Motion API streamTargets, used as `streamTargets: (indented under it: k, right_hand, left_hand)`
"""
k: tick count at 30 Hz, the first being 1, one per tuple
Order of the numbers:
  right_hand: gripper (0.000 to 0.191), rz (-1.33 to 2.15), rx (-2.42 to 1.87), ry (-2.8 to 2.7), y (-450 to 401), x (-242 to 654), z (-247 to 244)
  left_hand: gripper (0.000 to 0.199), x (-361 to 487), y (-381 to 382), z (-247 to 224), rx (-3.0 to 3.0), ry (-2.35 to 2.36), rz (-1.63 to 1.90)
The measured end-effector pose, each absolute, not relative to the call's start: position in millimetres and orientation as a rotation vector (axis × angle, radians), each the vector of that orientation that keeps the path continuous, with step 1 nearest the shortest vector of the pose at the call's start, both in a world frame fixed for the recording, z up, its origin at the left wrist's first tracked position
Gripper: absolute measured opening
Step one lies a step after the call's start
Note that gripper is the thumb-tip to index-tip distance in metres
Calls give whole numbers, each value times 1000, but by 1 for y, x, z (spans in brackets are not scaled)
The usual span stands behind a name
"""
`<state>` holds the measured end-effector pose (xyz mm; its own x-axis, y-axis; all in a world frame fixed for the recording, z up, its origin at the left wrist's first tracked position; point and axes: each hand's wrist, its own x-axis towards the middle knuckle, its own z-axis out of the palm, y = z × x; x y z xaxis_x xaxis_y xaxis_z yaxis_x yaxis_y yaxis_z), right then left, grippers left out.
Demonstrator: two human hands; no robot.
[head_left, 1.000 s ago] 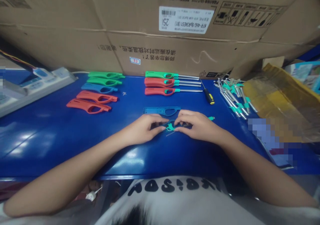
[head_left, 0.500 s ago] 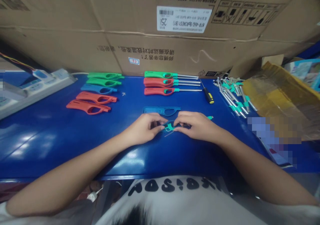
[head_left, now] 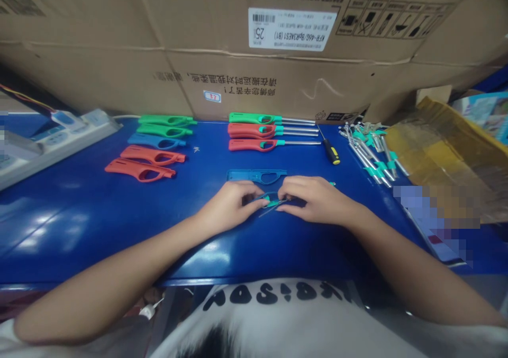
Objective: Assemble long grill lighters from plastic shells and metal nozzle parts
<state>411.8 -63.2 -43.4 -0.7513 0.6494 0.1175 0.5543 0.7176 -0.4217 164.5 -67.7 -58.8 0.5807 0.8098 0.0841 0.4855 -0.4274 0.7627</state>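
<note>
Left hand [head_left: 226,205] and right hand [head_left: 319,202] conceal parts of the blue-and-teal piece [head_left: 273,203]. Left edge cuts off the power strip [head_left: 63,145]; top edge, the carton [head_left: 119,19]. Pale fragment [head_left: 196,149] on bench [head_left: 123,225]: too small to identify. Pixelation obscures the packet [head_left: 442,248] at right.

On the table [head_left: 99,241], a small assembly [head_left: 272,203] was between the left hand [head_left: 224,207] and the right hand [head_left: 319,202]. Just beyond them lay a single shell [head_left: 242,176]. Farther back were three lighters [head_left: 248,145] in a row, with a screwdriver [head_left: 332,154] at their right. To the left lay five shells [head_left: 137,170], then a power strip [head_left: 51,149]; to the right, a pile of tubes [head_left: 367,161], then a wrapping [head_left: 444,162]. Behind everything stood a box [head_left: 119,19].
</note>
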Motion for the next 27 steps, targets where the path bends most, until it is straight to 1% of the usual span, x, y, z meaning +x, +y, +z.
streamTargets:
  k: [5,11,15,23,27]
  right_hand:
    - [14,514,-983,-2676,-56,426,-36]
    - [7,641,-963,-2653,-51,424,-51]
    - [6,646,-1015,-2593,-51,420,-55]
    - [4,768,-1066,-2580,-51,427,-41]
    - [4,796,-1099,-2553,-49,428,-40]
  left_hand:
    - [16,161,-64,-59,2044,1063,568]
    - [16,163,-64,-62,1983,1100,626]
    - [15,164,-65,-64,1982,1094,631]
    - [23,162,-63,-61,2181,958,591]
    - [22,160,-63,-58,2186,987,558]
